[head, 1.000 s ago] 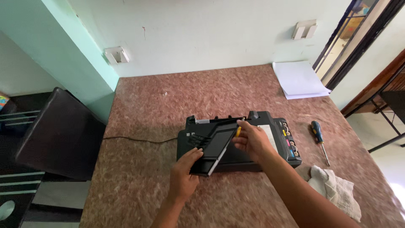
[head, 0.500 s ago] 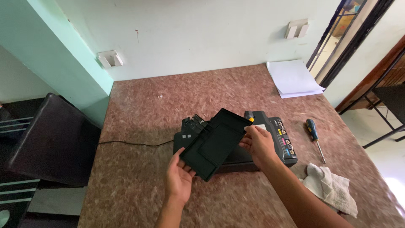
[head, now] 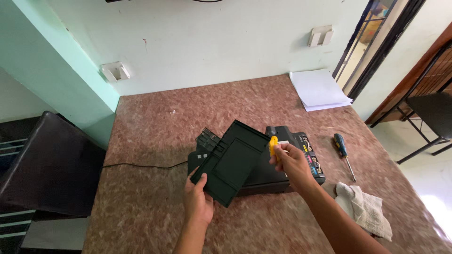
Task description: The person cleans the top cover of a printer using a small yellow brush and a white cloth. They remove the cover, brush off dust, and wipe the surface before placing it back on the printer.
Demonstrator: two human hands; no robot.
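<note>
The left hand [head: 197, 200] pinches the black printer cover [head: 231, 162] above the printer [head: 275, 174] on the tabletop [head: 155, 141], the right hand [head: 291, 162] holds a yellow tool [head: 273, 146], so the cover might slip and fall.

Left hand [head: 197, 202] lifts black flat cover [head: 230, 162] off printer [head: 282, 164]; right hand [head: 289, 162] grips yellow-handled tool [head: 273, 146]. Screwdriver [head: 343, 153], cloth [head: 365, 209] nearby.
</note>
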